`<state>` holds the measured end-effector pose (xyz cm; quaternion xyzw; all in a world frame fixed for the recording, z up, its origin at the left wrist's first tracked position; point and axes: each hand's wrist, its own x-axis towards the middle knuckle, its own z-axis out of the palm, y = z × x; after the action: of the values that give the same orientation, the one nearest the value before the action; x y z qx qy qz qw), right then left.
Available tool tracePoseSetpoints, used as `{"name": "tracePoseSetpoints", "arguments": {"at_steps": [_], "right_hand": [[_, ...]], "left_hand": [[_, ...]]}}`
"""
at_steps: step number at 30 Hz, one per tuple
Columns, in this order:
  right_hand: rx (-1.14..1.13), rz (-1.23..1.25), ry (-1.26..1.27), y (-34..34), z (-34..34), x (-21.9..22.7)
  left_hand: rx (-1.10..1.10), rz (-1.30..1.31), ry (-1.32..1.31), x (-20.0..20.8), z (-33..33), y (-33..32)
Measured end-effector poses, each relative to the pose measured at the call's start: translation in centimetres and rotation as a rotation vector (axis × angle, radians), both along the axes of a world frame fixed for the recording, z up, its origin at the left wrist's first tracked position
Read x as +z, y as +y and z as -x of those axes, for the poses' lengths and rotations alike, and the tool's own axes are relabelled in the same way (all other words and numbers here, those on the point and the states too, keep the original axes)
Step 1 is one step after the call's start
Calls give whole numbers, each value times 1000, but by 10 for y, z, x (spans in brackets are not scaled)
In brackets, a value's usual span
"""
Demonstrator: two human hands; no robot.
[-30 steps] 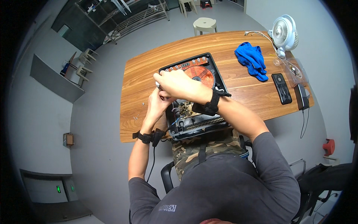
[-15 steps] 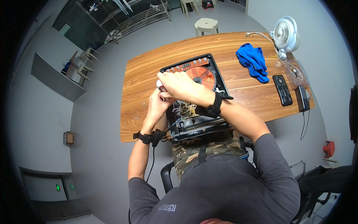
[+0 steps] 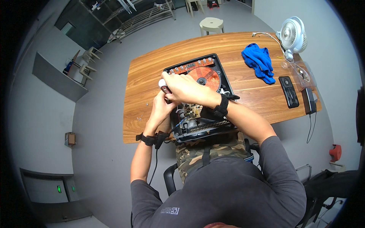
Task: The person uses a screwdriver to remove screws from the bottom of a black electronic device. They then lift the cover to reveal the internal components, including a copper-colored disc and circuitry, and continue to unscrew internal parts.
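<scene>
An opened induction cooker (image 3: 224, 81) with a black housing lies at the table's front edge, its round copper coil (image 3: 208, 77) and green-brown circuit board (image 3: 192, 111) exposed. Over its left edge, my right hand (image 3: 183, 86) is closed around a screwdriver (image 3: 165, 86) with a white rounded end and dark red body. Just below, my left hand (image 3: 162, 106) is closed, its fingers pinching around the lower part of the tool by the housing's left side. The screwdriver's tip, and whatever it touches, is hidden behind my hands.
Several small screws (image 3: 139, 118) lie on the wooden table (image 3: 142, 81) left of the cooker. To the right are a blue cloth (image 3: 259, 62), a black phone-like device (image 3: 289, 92), a black power adapter (image 3: 308, 100), a clear plastic box (image 3: 304, 75) and a white fan (image 3: 291, 35).
My right hand has shifted its hold slightly, and more of the screwdriver's white end and red body shows. My left hand stays in nearly the same place.
</scene>
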<state>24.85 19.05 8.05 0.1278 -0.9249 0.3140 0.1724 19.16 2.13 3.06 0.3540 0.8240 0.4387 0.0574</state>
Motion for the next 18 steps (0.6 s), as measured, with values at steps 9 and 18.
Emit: {"name": "tracePoseSetpoints", "arguments": {"at_steps": [9,18], "right_hand": [[77,107,89,3,-3,-8],[92,134,76,1,-5,-1]], "left_hand": [[-22,7,3,-3,1,-4],[7,12,-14,4,-3,-4]]}}
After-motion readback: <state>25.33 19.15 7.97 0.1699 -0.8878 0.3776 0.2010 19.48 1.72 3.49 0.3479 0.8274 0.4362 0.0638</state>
